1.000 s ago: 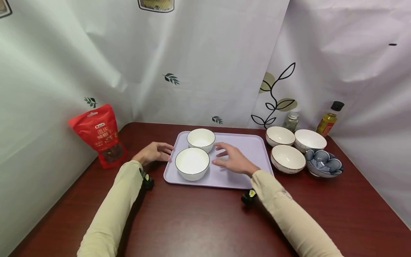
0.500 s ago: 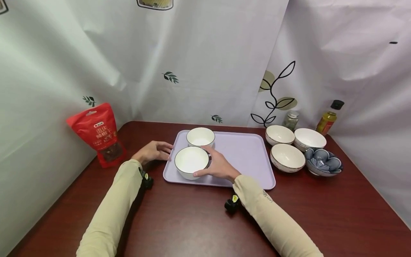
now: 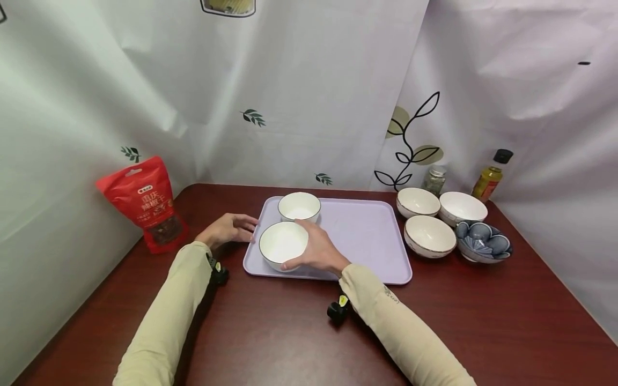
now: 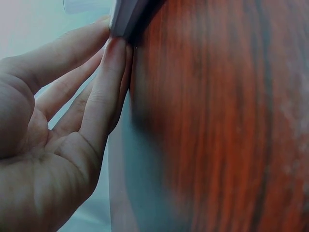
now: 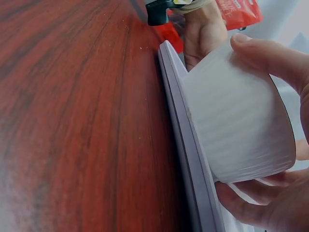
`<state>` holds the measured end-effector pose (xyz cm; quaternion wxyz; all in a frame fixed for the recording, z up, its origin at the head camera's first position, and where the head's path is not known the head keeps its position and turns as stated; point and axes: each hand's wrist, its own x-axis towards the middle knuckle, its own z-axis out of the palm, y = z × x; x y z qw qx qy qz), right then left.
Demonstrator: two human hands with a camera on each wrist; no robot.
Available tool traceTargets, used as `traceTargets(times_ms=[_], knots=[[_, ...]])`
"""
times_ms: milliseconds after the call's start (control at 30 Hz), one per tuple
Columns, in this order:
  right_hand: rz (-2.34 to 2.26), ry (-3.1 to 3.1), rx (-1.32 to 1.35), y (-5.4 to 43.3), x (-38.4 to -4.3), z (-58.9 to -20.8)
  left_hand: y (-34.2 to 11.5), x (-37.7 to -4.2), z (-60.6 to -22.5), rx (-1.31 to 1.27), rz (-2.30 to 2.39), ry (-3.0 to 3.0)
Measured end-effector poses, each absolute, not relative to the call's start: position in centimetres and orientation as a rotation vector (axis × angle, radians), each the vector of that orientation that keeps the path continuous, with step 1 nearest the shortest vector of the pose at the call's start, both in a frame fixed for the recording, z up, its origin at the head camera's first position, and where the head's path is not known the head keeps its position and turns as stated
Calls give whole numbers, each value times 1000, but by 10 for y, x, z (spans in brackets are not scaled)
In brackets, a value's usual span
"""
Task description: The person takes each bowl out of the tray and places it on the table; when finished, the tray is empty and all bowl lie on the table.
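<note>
On the lilac tray (image 3: 362,236) stand two white bowls with thin dark rims. The front bowl (image 3: 282,242) is in my right hand (image 3: 316,247), with the thumb on its near side and the fingers round its right side. In the right wrist view this white bowl (image 5: 236,121) sits low over the tray rim (image 5: 181,130), thumb and fingers on opposite sides. Just behind it stands the back bowl (image 3: 299,205), partly covered by the front one. My left hand (image 3: 229,229) pinches the tray's left edge; in the left wrist view the fingertips meet at that tray edge (image 4: 126,19).
Right of the tray are three pale bowls (image 3: 429,236) and a blue patterned bowl (image 3: 483,244). Behind them stand a small glass jar (image 3: 434,180) and an oil bottle (image 3: 490,177). A red pouch (image 3: 149,201) leans by the left wall. Curtains enclose the dark wooden table (image 3: 270,332).
My right hand has come left from over the tray and taken hold of the front bowl, which sits slightly farther left. The left hand stays at the tray edge.
</note>
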<state>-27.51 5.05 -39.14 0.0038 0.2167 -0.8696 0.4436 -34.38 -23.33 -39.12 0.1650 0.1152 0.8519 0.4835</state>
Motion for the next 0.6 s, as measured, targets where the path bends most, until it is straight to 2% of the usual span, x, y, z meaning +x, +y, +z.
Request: traceTargets(times_ms=[333,600], knots=[[1416,-2690,734,66,-271,-387,-234,-343,-391,352,1398,2416],[1409,-2721,681,94,-260,-379,-234,-343,-392,346,1435,2385]])
